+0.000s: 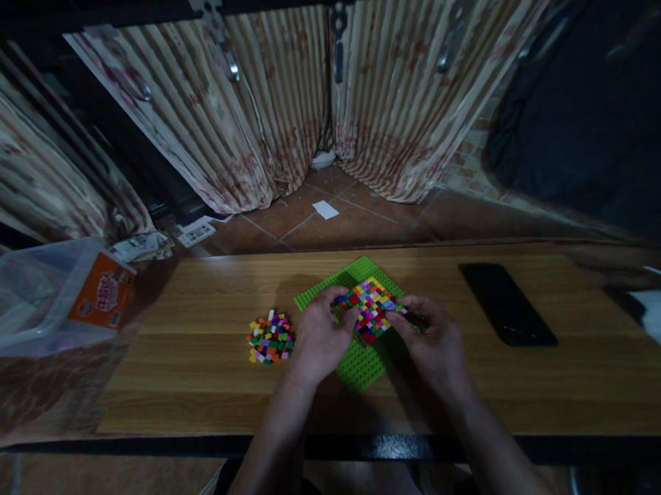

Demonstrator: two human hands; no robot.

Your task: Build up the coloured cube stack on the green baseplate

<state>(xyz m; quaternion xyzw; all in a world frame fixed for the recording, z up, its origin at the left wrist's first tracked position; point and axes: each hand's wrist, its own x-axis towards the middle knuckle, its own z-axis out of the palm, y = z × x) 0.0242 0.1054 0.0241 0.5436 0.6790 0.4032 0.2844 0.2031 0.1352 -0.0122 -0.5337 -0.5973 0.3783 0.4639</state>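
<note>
Between my two hands is a multicoloured block of small building bricks (372, 304), raised or tilted over a green studded baseplate (364, 367). My left hand (327, 329) grips its left side, thumb on the near face and fingers curled behind. On the opposite side, my right hand (432, 334) pinches the edge with thumb and fingers. Whether the block touches the baseplate, I cannot tell, since my hands and the block cover that part. A heap of loose coloured bricks (272, 338) lies on the wooden table to the left of my left hand.
A black phone-like slab (508, 305) lies on the wooden table (205, 387) to the right. Beyond the left end stands a clear plastic bin (39, 292) with an orange label. Striped curtains (278, 102) hang behind, and a white paper (325, 209) is on the tiled floor.
</note>
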